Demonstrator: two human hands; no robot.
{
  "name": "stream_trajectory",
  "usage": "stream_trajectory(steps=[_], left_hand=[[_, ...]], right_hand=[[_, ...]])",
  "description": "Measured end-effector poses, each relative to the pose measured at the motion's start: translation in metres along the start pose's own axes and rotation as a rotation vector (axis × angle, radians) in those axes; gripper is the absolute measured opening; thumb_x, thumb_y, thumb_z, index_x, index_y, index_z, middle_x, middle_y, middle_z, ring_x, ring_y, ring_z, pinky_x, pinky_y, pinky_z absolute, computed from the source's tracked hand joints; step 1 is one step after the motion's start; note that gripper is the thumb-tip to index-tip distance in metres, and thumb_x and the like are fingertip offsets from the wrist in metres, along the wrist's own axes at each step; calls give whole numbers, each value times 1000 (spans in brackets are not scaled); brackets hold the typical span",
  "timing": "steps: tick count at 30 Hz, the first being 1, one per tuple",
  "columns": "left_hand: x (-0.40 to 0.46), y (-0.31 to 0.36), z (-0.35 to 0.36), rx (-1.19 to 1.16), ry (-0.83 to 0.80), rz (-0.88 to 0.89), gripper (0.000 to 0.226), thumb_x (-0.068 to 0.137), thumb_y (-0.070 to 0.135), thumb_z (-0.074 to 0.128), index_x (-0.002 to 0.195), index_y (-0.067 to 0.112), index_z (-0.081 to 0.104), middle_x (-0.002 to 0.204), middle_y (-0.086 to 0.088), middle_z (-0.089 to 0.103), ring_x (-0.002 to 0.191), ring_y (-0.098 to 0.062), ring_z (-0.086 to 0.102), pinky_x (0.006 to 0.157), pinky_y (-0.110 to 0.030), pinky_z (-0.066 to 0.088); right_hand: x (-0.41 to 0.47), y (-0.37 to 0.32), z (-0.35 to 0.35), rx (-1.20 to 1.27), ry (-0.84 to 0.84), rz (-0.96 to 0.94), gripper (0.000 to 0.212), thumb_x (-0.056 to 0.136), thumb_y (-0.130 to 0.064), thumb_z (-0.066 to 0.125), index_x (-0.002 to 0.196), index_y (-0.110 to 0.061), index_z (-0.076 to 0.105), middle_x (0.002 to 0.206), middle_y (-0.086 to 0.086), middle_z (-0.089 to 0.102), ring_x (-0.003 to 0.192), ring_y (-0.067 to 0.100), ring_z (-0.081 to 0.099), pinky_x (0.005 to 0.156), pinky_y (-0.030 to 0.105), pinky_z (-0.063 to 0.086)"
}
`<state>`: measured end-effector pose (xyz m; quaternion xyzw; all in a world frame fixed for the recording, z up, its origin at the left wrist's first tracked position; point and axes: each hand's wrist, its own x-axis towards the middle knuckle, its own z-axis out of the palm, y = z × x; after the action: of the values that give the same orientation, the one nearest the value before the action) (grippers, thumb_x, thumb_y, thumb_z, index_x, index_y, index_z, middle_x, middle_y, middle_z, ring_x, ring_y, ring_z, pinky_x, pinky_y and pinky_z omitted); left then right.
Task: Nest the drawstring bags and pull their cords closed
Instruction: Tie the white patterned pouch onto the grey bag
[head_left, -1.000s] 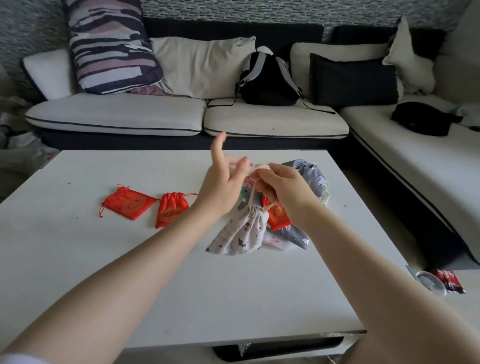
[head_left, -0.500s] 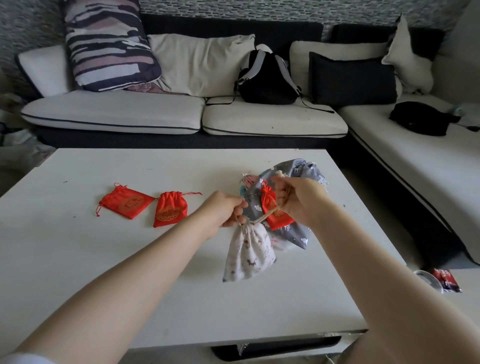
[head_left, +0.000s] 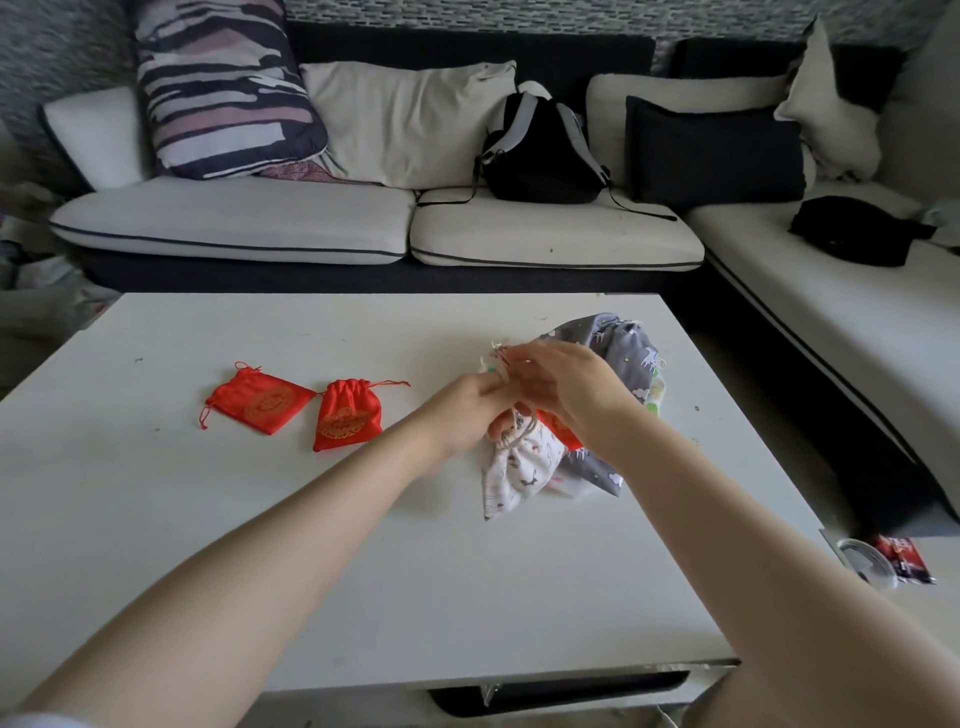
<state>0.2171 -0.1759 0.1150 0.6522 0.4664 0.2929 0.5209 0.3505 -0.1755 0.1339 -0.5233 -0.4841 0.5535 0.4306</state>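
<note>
Head view: white printed bag (head_left: 519, 462) looks cinched, perhaps.

No lettering can be read anywhere in this view from the head camera. Two red pouches (head_left: 261, 402) (head_left: 347, 415) on the white table (head_left: 260, 545), left of centre, each carry a round gold emblem, possibly a character, though it is too small and blurred to make out. At the near right, on a lower surface, a dark red packet (head_left: 901, 557) shows pale marks that may be print; none of them resolve into words.
</note>
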Motion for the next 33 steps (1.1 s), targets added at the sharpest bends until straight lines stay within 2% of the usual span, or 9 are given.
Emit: stream_trajectory(steps=[2,5,9,13,18,21,23,28,33], left_hand=[[1,-1,-3,-83,12,-2,27,97,22,45,80,5,56,52,7,50,52,-9,45,64,-24,39],[2,0,-5,-142,27,-26,23,95,21,49,77,10,60,63,-1,53,56,-11,48,64,-25,41],[0,-4,-11,-129,12,-2,22,93,16,52,75,14,63,60,10,61,58,-4,53,64,-17,47],[-1,-9,-15,12,65,61,23,90,5,55,79,23,63,71,6,60,65,-5,56,67,-13,49],[-1,-10,-17,190,223,96,20,85,9,64,73,26,64,67,8,64,59,0,62,63,-11,45],[-3,-8,-12,407,269,158,9,84,17,66,77,23,67,61,11,57,58,-3,51,51,-8,34],[-3,-5,-9,461,299,230,4,82,19,69,84,17,71,67,6,59,63,-8,48,55,-10,33],[-5,-2,-4,398,286,294,11,81,17,69,92,16,73,73,10,62,62,4,50,59,-6,35],[-9,0,-1,197,243,226,8,82,21,68,88,23,73,71,14,66,65,1,55,66,-14,43]], right_hand=[[-5,7,-4,-134,-76,17,23,91,-4,46,105,5,61,79,20,69,70,23,66,67,24,51],[-12,12,-5,-294,-96,-3,27,86,6,45,95,-6,67,52,-8,62,44,-2,53,46,8,39],[-13,15,-5,-377,-97,-37,19,86,-2,57,93,-16,67,62,-13,64,48,-12,55,47,1,38],[-12,17,-4,-239,-46,34,25,83,-2,61,106,-9,66,86,5,70,74,9,65,55,7,47],[-10,19,-2,-66,-48,86,29,88,4,47,111,0,62,69,7,58,65,15,55,64,22,41],[-11,21,-2,-39,-57,105,28,88,4,43,100,-2,67,60,7,55,51,11,52,50,16,37],[-10,22,-3,-30,-43,157,27,87,4,42,96,4,67,57,7,55,50,14,51,47,18,36],[-7,27,-4,8,-131,233,23,85,0,41,79,-6,63,58,4,65,62,18,48,55,25,32],[-5,29,-9,50,-91,222,15,88,-10,49,84,-10,64,75,8,66,68,17,54,55,24,32]])
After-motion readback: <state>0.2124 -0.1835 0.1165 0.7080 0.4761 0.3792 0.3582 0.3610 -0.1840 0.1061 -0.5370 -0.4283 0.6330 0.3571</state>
